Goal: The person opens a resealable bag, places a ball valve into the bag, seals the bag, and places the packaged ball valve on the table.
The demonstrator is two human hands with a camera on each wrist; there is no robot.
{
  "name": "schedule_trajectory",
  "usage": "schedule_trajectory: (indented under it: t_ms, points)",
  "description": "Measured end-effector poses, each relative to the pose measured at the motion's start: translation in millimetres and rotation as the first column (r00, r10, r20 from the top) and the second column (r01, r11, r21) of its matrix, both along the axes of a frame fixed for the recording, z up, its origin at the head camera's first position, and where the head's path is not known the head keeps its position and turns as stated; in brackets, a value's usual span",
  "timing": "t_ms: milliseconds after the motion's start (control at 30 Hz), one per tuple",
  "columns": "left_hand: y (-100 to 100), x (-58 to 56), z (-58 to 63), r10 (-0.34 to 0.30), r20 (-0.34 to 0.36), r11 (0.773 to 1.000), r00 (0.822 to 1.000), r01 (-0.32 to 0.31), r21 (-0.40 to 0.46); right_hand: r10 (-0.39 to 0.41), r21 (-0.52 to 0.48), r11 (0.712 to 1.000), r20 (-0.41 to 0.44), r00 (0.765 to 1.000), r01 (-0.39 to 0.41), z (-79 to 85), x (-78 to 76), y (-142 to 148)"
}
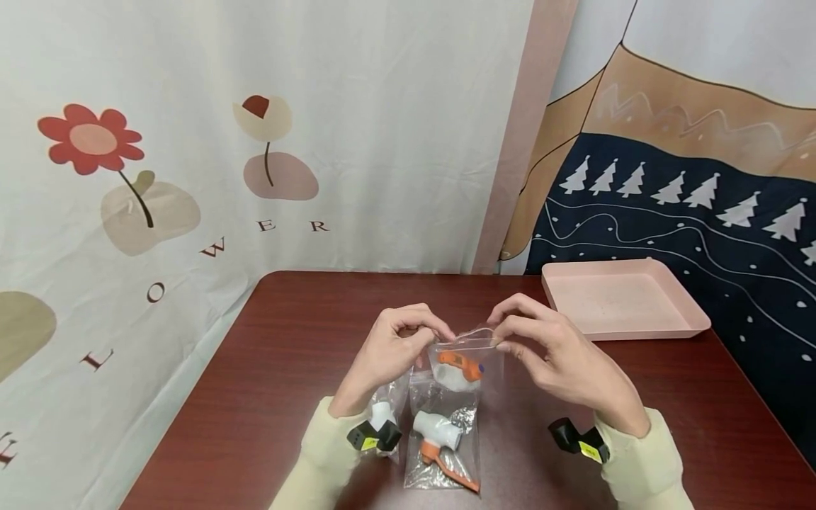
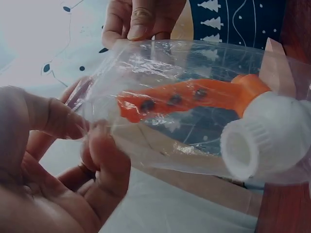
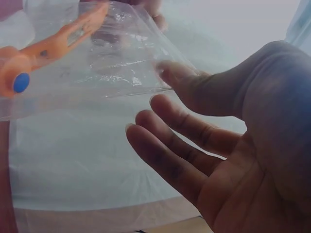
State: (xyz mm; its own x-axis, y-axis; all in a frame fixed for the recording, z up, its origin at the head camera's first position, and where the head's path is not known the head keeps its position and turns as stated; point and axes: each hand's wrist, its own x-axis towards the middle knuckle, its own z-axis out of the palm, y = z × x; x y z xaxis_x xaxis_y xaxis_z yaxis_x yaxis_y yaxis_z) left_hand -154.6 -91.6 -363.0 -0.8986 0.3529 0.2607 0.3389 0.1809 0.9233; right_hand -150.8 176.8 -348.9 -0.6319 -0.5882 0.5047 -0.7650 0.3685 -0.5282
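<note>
Between my two hands hangs a clear zip bag [image 1: 468, 345], its mouth at the top, with one rim bowed up. Inside is a plastic valve [image 2: 272, 136] with a white body and an orange handle; a blue dot marks its orange end in the right wrist view. My left hand [image 1: 398, 343] pinches the bag's left upper edge between thumb and finger. The right hand [image 1: 561, 354] pinches the opposite upper corner, its other fingers spread away from the plastic. Just below, a second clear bag [image 1: 440, 467] lies on the table with a similar white and orange valve in it.
Another clear bag with a white part [image 1: 381, 414] lies partly hidden beneath my left wrist. A shallow pink tray [image 1: 625, 334] sits at the back right of the dark red table [image 1: 255, 397]. Printed curtains [image 1: 395, 142] hang behind the table.
</note>
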Motion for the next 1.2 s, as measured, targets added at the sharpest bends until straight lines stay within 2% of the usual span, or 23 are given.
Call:
schedule_trajectory:
  t_ms: [233,333,400,500,600,733,800,967,1200]
  points:
    - [-1.1,0.7,-1.9,-0.01,-0.063,1.0,0.998,0.009,-0.016,-0.001,-0.026,1.0,0.017,1.0,0.001,-1.2,-2.5,1.7]
    - [-3.2,-1.2,-3.5,-0.068,-0.131,0.996,0.989,0.059,-0.068,0.008,-0.061,0.998,0.021,1.0,-0.007,-0.3,-3.4,3.6]
    - [-5.0,-3.1,-5.3,-0.132,-0.179,0.988,0.975,0.114,-0.106,0.008,-0.081,0.997,0.035,0.999,-0.005,0.5,-3.5,5.3]
    - [-6.5,-6.7,-8.6,-0.218,-0.249,0.971,0.944,0.183,-0.157,-0.006,-0.093,0.996,0.075,0.997,0.013,2.0,-3.0,8.9]
    - [-7.2,-9.5,-12.0,-0.301,-0.269,0.95,0.915,0.264,-0.164,-0.022,-0.093,0.995,0.108,0.994,0.032,2.7,-3.3,12.6]
    - [-7.1,-11.9,-14.2,-0.352,-0.302,0.934,0.886,0.31,-0.18,-0.021,-0.097,0.995,0.128,0.992,0.034,1.9,-4.5,16.1]
    - [-7.6,-12.1,-13.4,-0.328,-0.342,0.942,0.881,0.276,-0.191,-0.009,-0.099,0.995,0.156,0.988,0.025,1.7,-5.5,17.0]
    - [-10.6,-10.8,-8.8,-0.232,-0.406,0.968,0.884,0.17,-0.184,-0.002,-0.108,0.994,0.217,0.976,0.026,-2.4,-8.3,16.7]
    - [-16.8,-11.2,-2.3,-0.186,-0.465,0.977,0.866,0.112,-0.184,-0.059,-0.113,0.991,0.16,0.985,0.078,-7.9,-13.1,13.5]
